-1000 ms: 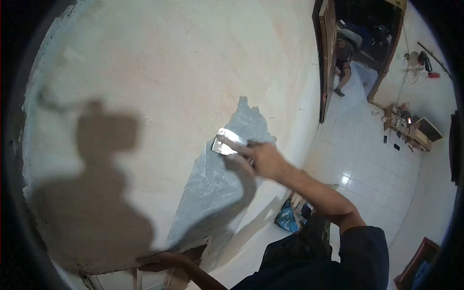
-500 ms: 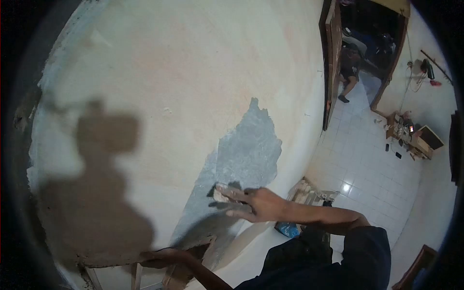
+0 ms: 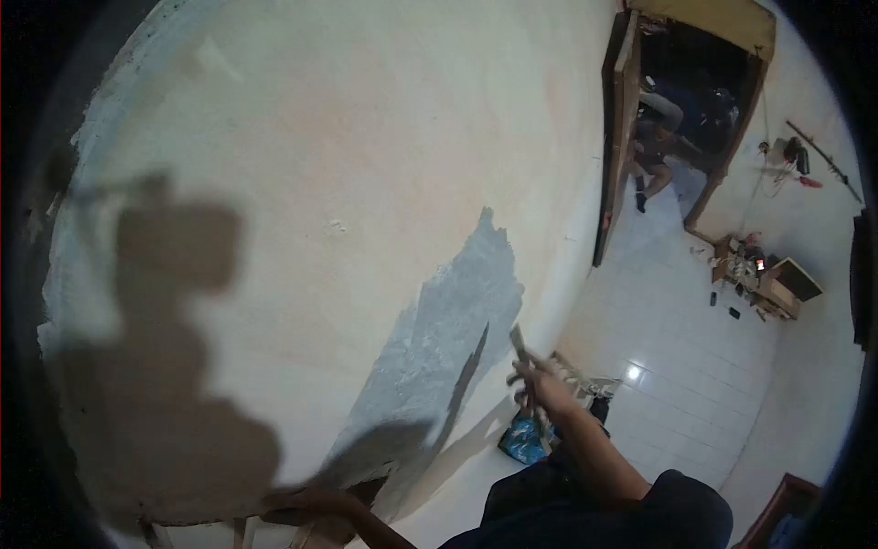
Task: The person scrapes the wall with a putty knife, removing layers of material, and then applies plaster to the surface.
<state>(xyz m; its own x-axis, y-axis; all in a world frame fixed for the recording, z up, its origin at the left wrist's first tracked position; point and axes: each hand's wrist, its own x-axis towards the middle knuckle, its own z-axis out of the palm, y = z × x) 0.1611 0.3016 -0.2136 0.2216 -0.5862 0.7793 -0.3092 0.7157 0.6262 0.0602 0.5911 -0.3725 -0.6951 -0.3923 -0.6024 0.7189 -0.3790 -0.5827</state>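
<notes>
My right hand is closed around a putty knife, held off the wall with its narrow blade pointing up. Its long shadow falls across a rough grey plaster patch on the pale wall. At the lower left, my left hand is at the edge of a framed opening and appears to grip it; shadow blurs its fingers.
Below the wall lies a blue plastic bag on the tiled floor. A person sits in the doorway beside an open wooden door. Boxes and small items lie along the far wall.
My right hand has moved right and away from the grey patch, lifting the putty knife off the wall and turning it upward. My left hand stays at the opening's edge.
</notes>
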